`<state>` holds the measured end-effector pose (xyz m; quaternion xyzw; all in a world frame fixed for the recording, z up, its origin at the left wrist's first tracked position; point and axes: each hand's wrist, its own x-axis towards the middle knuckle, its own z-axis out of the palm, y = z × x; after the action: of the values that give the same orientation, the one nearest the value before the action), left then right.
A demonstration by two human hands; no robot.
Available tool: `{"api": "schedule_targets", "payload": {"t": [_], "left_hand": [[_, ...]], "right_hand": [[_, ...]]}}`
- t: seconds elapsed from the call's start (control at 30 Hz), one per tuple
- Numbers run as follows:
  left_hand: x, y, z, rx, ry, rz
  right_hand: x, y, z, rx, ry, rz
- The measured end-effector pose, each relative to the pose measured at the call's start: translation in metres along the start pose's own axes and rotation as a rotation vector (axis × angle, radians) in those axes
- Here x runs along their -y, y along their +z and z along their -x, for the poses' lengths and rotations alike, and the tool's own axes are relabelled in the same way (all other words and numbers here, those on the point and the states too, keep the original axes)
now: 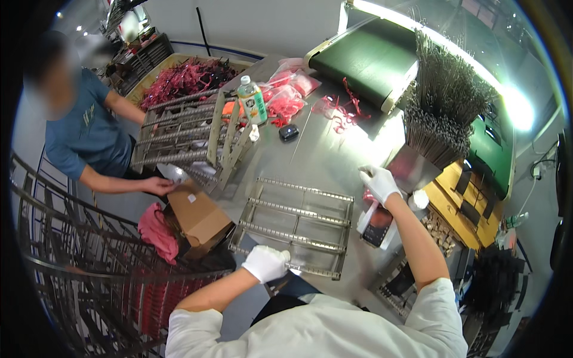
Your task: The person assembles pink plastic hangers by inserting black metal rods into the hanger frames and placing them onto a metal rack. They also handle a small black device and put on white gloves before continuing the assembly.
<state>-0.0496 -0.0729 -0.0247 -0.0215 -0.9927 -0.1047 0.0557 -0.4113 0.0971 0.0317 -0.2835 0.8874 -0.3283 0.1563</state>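
A flat metal rack [290,230] with several notched crossbars lies on the steel table before me. My left hand [266,264], in a white glove, is closed in a fist over the rack's near left edge; what it holds, if anything, is hidden. To the right of the rack, my right hand [379,184], also gloved, is raised with its fingertips drawn together; anything thin between them is too small to make out. Beyond that hand stands a metal bin [422,156] packed with upright thin dark wires [439,110]. A dark phone-like device [377,225] lies below my right wrist.
A person in a blue shirt [83,134] stands at left beside stacked racks [179,134] and a cardboard box [197,218]. A bottle [252,101], pink bags [286,95] and a green conveyor [364,59] are at the back. Curved metal racking [77,268] fills the lower left.
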Motion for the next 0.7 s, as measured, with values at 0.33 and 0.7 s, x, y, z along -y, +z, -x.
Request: {"api": "schedule_targets", "payload": {"t": [0.33, 0.7], "left_hand": [[0.013, 0.022, -0.020, 0.213, -0.085, 0.139], [0.052, -0.038, -0.051, -0.161, -0.128, 0.280]], "right_hand": [[-0.028, 0.036, -0.244, -0.300, 0.078, 0.162], [-0.044, 0.043, -0.335, -0.290, 0.147, 0.159]]}}
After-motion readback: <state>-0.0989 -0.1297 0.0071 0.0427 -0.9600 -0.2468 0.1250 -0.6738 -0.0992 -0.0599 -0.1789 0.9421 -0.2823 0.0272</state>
